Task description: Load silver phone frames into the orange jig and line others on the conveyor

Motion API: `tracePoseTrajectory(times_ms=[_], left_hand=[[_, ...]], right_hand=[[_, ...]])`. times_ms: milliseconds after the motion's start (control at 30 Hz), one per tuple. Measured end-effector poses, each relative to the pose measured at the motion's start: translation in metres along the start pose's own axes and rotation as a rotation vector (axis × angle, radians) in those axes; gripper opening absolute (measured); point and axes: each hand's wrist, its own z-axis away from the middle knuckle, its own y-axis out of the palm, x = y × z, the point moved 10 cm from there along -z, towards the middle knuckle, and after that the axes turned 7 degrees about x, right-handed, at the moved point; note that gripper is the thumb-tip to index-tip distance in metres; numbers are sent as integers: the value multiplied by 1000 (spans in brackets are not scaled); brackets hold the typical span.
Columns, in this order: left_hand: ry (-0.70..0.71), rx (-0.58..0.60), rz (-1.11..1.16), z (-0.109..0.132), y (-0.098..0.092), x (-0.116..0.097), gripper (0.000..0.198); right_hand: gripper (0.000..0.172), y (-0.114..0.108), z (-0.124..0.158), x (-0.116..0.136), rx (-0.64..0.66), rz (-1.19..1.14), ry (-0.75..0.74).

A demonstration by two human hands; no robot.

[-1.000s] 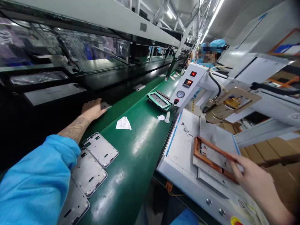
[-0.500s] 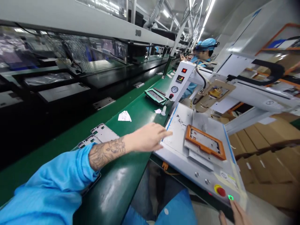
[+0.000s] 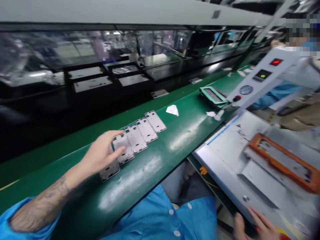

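Note:
My left hand is over a row of thin grey phone mid-frames on the green bench, thumb and fingers apart. Its fingertips lie over one phone mid-frame; whether they touch it I cannot tell. Another mid-frame lies partly hidden under the hand, and more overlap towards the right, up to the end mid-frame. My right hand is at the front edge of a white press machine, fingers stretched out, nothing visible in it. On the press bed sits an orange fixture with a frame-like plate inside.
A green fixture stands on the green bench beside the press's control panel. White paper scraps lie nearby. Black trays with grey plates are at the back left. A co-worker's blue sleeve shows behind the press.
My view has turned left and down. My left hand has gone from beside the press to the row of mid-frames. The right hand has left the green-lit button but stays at the press's front.

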Motion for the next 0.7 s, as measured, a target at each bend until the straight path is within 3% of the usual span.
tracePoseTrajectory(times_ms=[67,133,200,300,367,467,600,700], left_hand=[[-368,-199,-53,50,-32,65,57],[-613,-339,-91,107,-44,107,63],[-735,-395,-97,154,-34,129,69],[-790,-325,-62,195,8,137,69],[-727,-235,-76,197,38,127,66],[-556,-139,-132,176,63,103,65],[-381,-41,-202,140,70,78,66],[-351,-34,-196,127,68,67,77]], right_hand=[[60,32,-47,73,58,-223,-218],[58,72,-98,140,204,-414,-369],[68,119,-147,194,400,-491,-432],[105,185,-200,248,625,-426,-433],[122,211,-222,271,662,-347,-441],[131,228,-238,290,628,-275,-466],[127,227,-240,295,576,-270,-514],[121,220,-238,297,514,-288,-580]])
